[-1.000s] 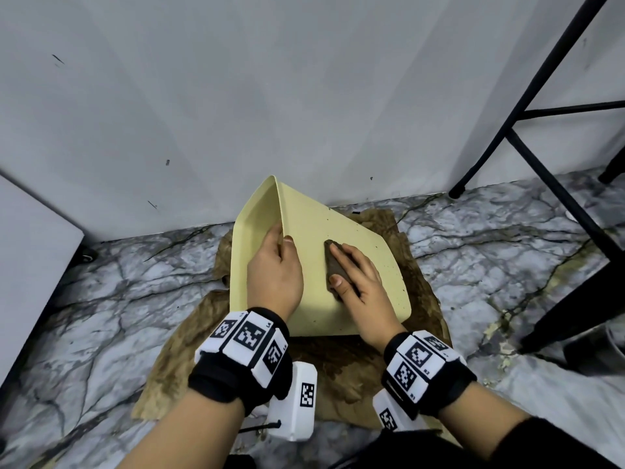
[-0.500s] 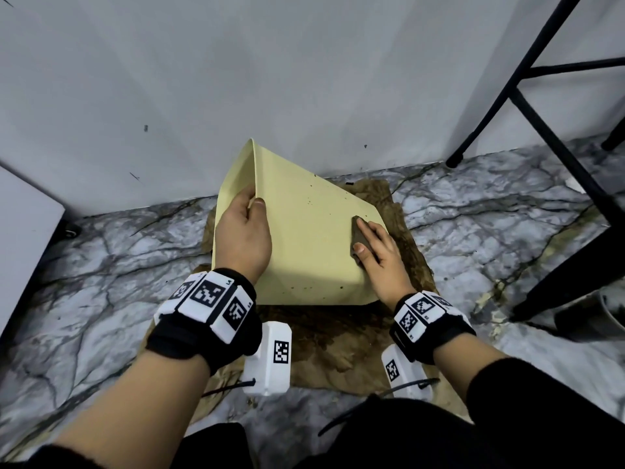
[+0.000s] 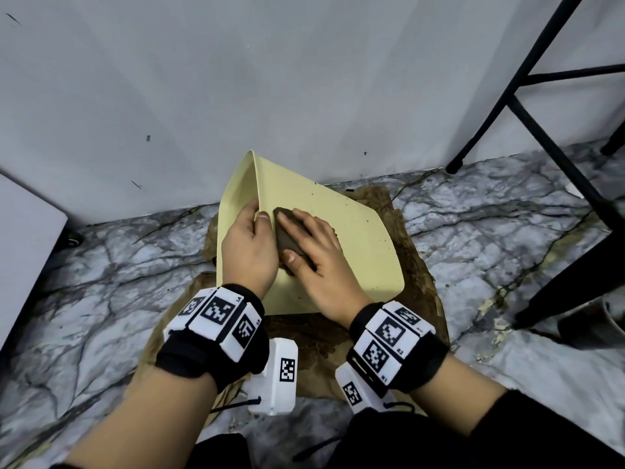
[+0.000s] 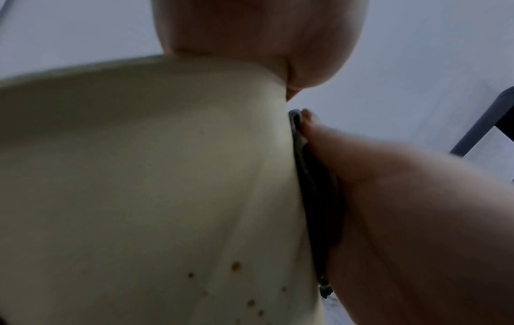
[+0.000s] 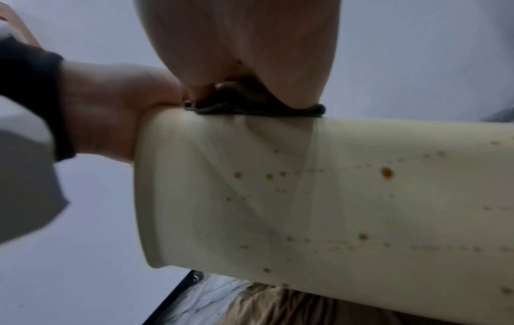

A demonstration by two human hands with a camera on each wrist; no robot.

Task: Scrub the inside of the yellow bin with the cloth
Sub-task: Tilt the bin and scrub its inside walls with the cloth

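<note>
The yellow bin [image 3: 358,245] lies on its side on the floor, its mouth turned left toward the wall. My left hand [image 3: 248,245] grips the rim, thumb on the outer wall and fingers hidden inside. My right hand [image 3: 318,252] lies flat on a dark cloth [image 3: 287,238] and presses it against the bin's upturned outer wall, right beside the left thumb. The right wrist view shows the cloth [image 5: 250,107] squeezed between palm and bin [image 5: 333,198], whose wall carries brown specks. In the left wrist view the cloth [image 4: 317,198] sits at the bin's edge [image 4: 139,176].
A stained brown sheet [image 3: 416,289] lies under the bin on the marble floor. The white wall stands just behind. Black metal frame legs [image 3: 527,106] slant down at the right, a white panel [image 3: 23,248] is at the left, and a dark container [image 3: 595,323] is at the right edge.
My right hand has slid the cloth from the bin's far right end back up along the outer wall to the rim beside the left thumb. The left hand keeps its grip.
</note>
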